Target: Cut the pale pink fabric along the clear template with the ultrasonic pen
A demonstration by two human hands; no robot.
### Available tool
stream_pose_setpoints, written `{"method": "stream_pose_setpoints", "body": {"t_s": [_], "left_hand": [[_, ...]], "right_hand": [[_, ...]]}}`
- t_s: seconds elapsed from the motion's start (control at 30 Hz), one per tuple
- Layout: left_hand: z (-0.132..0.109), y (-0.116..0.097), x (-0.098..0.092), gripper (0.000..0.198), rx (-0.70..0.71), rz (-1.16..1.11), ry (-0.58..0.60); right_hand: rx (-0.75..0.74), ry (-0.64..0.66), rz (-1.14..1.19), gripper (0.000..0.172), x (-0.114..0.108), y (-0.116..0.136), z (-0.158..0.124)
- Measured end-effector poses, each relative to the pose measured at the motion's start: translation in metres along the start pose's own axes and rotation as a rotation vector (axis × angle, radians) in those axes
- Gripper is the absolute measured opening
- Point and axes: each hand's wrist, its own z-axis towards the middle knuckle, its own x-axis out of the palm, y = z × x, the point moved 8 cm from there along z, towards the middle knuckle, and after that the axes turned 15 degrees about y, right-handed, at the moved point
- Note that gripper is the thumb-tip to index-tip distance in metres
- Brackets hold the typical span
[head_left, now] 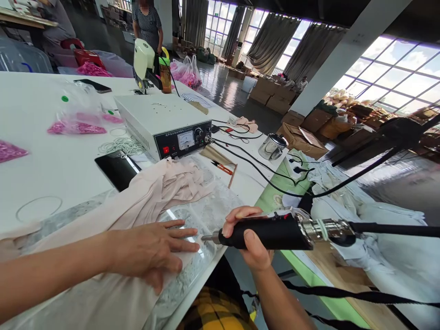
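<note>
My left hand (pixel 154 247) lies flat with fingers spread on pale pink fabric (pixel 130 213), pressing it against a clear plastic sheet (pixel 220 195) near the table edge. In my right hand (pixel 254 247) is a black ultrasonic handpiece (pixel 271 231), my fingers wrapped round its barrel. Its metal tip (pixel 208 238) points left, close to my left fingertips; whether it touches the fabric I cannot tell. A thick cable leaves the metal rear end to the right. Behind the bunched fabric sits a white control box (pixel 184 140) with a dial and a red switch.
A dark tablet (pixel 117 169), orange-handled cutter (pixel 222 167) and glass jar (pixel 272 146) rest on the white table (pixel 30 110). Black cables (pixel 250 160) run off its right side. White cloth (pixel 371 220) is piled at right. A person (pixel 147 23) stands beyond the table.
</note>
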Motion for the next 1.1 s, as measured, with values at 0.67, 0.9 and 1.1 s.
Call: {"method": "stream_pose_setpoints", "body": {"t_s": [0.67, 0.9, 1.1], "left_hand": [[0.003, 0.003, 0.006, 0.024, -0.018, -0.138, 0.088], [0.002, 0.004, 0.006, 0.022, 0.001, -0.201, 0.027], [-0.001, 0.005, 0.005, 0.018, 0.011, -0.280, -0.045]], "right_hand": [[0.048, -0.014, 0.050, 0.020, 0.020, 0.020, -0.019], [0.062, 0.013, 0.060, 0.020, 0.021, 0.018, -0.020], [0.053, 0.059, 0.000, 0.016, 0.024, 0.018, -0.017]]}}
